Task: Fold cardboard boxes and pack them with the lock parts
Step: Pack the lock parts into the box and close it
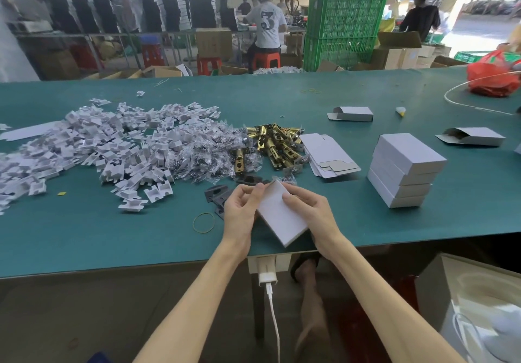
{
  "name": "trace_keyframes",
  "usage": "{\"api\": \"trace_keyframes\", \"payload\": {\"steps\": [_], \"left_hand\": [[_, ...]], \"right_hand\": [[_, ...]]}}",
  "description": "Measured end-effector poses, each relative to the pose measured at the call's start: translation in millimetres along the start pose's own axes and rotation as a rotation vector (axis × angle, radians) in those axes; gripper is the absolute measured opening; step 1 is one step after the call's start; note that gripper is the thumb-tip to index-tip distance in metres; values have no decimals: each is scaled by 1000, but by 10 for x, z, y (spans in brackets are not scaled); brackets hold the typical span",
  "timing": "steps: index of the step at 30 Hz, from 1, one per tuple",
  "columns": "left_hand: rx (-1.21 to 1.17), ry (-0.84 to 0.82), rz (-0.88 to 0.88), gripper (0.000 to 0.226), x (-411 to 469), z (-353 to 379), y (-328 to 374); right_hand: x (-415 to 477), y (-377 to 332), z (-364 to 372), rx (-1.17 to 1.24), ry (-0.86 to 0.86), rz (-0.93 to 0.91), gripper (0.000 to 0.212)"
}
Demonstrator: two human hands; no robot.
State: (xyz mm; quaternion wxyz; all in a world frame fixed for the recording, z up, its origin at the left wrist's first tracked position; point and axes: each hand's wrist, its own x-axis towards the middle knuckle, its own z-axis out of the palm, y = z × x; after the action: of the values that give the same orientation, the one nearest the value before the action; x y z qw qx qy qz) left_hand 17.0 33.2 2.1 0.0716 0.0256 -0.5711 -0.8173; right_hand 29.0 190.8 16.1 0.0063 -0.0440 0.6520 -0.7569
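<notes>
A small white cardboard box (282, 216), flat-sided and matte with crisp edges, was held just above the near edge of the green felt-like table (84, 235). Its broad face was turned up, and its long axis ran from the person's body away across the table, the far end leaning slightly left. The left hand (239, 210) had its fingers curled and pinched the far end of the box, where a thin flap edge showed at the fingertips. The right hand (310, 213) gripped the box's right side, with the thumb laid flat on the broad face. Beyond the hands lay a heap of shiny brass latches (276, 142), tubular with punched holes, and just left of them a mound of crinkled clear plastic bags (208, 151). Farther left spread a wide pile of white notched cardboard inserts (98, 148). Flat box blanks (327, 154) lay fanned beside the latches, and a neat stack of closed white boxes (403, 170) stood to the right. Dark metal plates (217, 193) and a thin yellow rubber band (203, 222) lay near the left hand.
</notes>
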Motion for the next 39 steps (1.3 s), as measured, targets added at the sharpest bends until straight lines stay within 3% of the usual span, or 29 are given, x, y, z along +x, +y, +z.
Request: {"api": "trace_keyframes", "payload": {"steps": [3, 10, 14, 19, 24, 32, 39], "left_hand": [[22, 4, 34, 9, 12, -22, -34], [-78, 176, -5, 13, 57, -43, -60], [-113, 231, -25, 11, 47, -22, -31], [-11, 39, -22, 14, 8, -8, -30], [207, -192, -7, 33, -51, 20, -4], [275, -269, 61, 52, -61, 20, -6], [291, -228, 60, 32, -62, 18, -4]], "right_hand": [[-5, -11, -2, -33, -22, 4, 30], [29, 6, -10, -103, -138, 21, 52], [36, 36, -55, -20, -113, -10, 42], [32, 27, -57, 253, 156, 38, 38], [10, 23, -59, 174, 248, -20, 26], [22, 32, -54, 150, 223, 5, 26], [48, 71, -49, 128, 233, 4, 22]]}}
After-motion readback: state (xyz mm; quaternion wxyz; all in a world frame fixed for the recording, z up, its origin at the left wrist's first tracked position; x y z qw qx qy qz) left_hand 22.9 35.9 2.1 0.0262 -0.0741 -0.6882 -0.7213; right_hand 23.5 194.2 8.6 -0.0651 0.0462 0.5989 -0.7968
